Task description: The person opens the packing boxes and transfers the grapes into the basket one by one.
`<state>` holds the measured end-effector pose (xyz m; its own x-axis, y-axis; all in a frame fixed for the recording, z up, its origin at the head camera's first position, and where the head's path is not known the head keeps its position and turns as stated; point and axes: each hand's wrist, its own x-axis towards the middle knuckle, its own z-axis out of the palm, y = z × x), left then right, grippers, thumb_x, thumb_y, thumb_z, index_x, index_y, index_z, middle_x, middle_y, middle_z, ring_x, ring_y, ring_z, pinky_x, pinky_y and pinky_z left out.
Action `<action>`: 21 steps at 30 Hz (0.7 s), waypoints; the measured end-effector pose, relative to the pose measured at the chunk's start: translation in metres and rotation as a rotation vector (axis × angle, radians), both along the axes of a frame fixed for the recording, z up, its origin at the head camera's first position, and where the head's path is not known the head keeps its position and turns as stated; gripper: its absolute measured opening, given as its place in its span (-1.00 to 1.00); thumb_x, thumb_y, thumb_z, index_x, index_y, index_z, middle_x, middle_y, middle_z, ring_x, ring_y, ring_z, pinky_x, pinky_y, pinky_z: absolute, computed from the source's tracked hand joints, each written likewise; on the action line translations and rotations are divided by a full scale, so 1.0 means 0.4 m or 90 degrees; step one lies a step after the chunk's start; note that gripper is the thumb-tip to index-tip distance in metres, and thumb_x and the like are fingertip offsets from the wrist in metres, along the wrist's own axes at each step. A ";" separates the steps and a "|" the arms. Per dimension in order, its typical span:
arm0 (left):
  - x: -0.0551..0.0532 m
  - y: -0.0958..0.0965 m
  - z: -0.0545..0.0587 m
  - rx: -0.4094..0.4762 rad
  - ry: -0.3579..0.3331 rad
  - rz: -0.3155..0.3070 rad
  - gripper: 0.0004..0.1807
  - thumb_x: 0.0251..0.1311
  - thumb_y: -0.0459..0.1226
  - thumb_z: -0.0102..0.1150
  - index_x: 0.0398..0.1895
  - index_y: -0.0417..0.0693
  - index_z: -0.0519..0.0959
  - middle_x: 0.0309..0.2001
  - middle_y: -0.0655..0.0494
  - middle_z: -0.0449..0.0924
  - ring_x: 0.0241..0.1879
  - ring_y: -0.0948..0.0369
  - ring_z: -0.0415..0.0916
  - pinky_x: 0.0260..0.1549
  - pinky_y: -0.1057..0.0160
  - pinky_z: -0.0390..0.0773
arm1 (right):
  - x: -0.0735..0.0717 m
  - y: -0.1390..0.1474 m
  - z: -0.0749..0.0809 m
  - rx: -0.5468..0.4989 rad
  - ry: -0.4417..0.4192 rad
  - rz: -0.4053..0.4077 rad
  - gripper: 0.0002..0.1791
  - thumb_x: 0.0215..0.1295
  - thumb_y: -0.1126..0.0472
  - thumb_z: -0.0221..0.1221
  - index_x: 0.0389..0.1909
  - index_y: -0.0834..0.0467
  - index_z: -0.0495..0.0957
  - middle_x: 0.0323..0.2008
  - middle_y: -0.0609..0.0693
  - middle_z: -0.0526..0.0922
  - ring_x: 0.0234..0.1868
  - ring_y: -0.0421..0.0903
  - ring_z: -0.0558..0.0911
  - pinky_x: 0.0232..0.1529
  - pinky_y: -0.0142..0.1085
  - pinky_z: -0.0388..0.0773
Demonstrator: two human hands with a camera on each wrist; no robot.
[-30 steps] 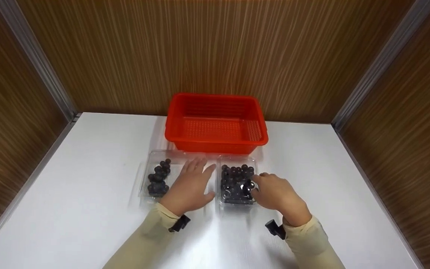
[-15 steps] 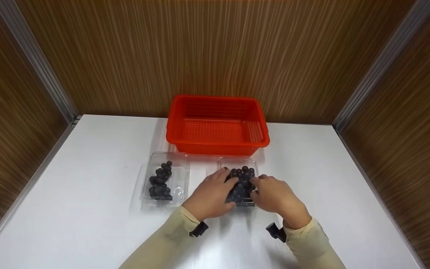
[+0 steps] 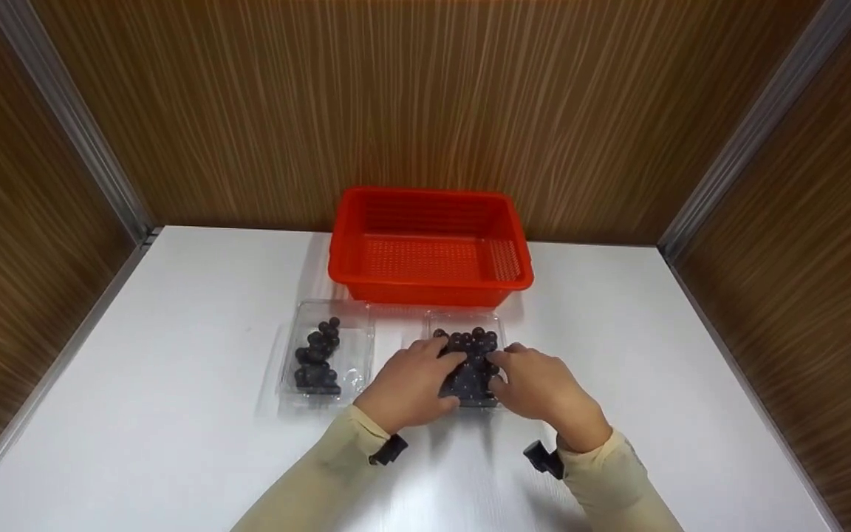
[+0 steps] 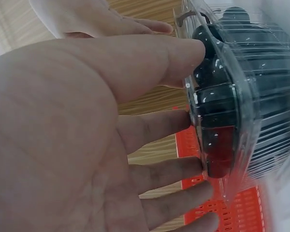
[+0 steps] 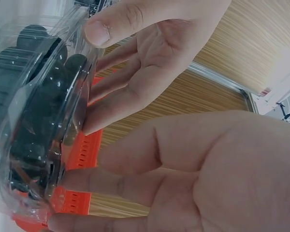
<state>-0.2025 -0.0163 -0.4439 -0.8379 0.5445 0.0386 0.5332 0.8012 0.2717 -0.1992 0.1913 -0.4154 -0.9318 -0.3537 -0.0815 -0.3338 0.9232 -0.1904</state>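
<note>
Both hands meet over the right box point(image 3: 467, 362), palms facing each other and forearms in cream sleeves point(image 3: 322, 473) coming in from the near edge of the table point(image 3: 174, 310). The left hand point(image 3: 411, 384) grasps the box's left side: in the left wrist view its thumb point(image 4: 150, 58) presses the clear wall near the lid seam and its fingers point(image 4: 159, 128) lie against the wall lower down. The right hand point(image 3: 540, 384) grasps the opposite side the same way, thumb point(image 5: 135, 17) on the upper edge and fingers point(image 5: 121, 113) spread along the wall. A dark strap shows at each wrist. The box is a clear ribbed plastic clamshell packed nearly full with dark round berries point(image 3: 470, 343); it sits near the middle of the table, just in front of the red basket point(image 3: 429, 244), which stands at the far edge against the wood wall. Whether its lid is latched cannot be told. A second clear box point(image 3: 322, 355) with fewer berries lies just to the left, apart from both hands. No label or writing can be read on either box or on the basket.
</note>
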 end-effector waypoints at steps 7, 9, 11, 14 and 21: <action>0.004 -0.017 0.002 0.009 0.024 -0.005 -0.23 0.14 -0.01 0.51 0.42 0.00 0.50 0.41 -0.15 0.43 0.15 -0.12 0.58 0.12 -0.08 0.61 | 0.004 -0.009 -0.006 -0.002 -0.017 0.003 -0.47 0.33 0.13 0.22 0.29 0.23 0.58 0.15 0.24 0.64 0.04 0.24 0.68 0.05 0.18 0.62; 0.006 -0.023 0.003 0.007 0.031 -0.005 -0.23 0.12 -0.02 0.53 0.41 -0.01 0.51 0.38 -0.15 0.45 0.12 -0.11 0.60 0.09 -0.08 0.63 | 0.006 -0.013 -0.008 -0.006 -0.027 0.006 -0.43 0.35 0.08 0.25 0.32 0.23 0.55 0.23 0.28 0.59 0.11 0.27 0.66 0.11 0.20 0.60; 0.007 -0.027 0.004 0.004 0.028 -0.001 -0.23 0.11 -0.02 0.54 0.40 -0.01 0.51 0.37 -0.15 0.46 0.11 -0.11 0.61 0.07 -0.08 0.63 | 0.008 -0.017 -0.010 -0.011 -0.035 0.010 -0.39 0.36 0.04 0.26 0.36 0.24 0.52 0.30 0.31 0.54 0.17 0.30 0.63 0.17 0.21 0.56; 0.008 -0.034 0.007 0.005 0.018 0.004 -0.22 0.10 -0.02 0.55 0.39 -0.02 0.52 0.36 -0.15 0.47 0.10 -0.10 0.61 0.06 -0.08 0.64 | 0.010 -0.021 -0.013 -0.015 -0.048 0.010 -0.33 0.37 -0.01 0.27 0.41 0.21 0.47 0.36 0.32 0.47 0.24 0.31 0.59 0.24 0.22 0.52; 0.003 -0.045 0.018 0.025 0.009 0.006 -0.23 0.04 -0.08 0.59 0.35 -0.02 0.53 0.27 -0.12 0.51 0.04 -0.07 0.62 0.00 -0.07 0.67 | 0.010 -0.020 -0.014 -0.033 -0.074 0.026 -0.21 0.37 -0.02 0.29 0.51 0.24 0.32 0.47 0.33 0.34 0.33 0.34 0.50 0.30 0.23 0.46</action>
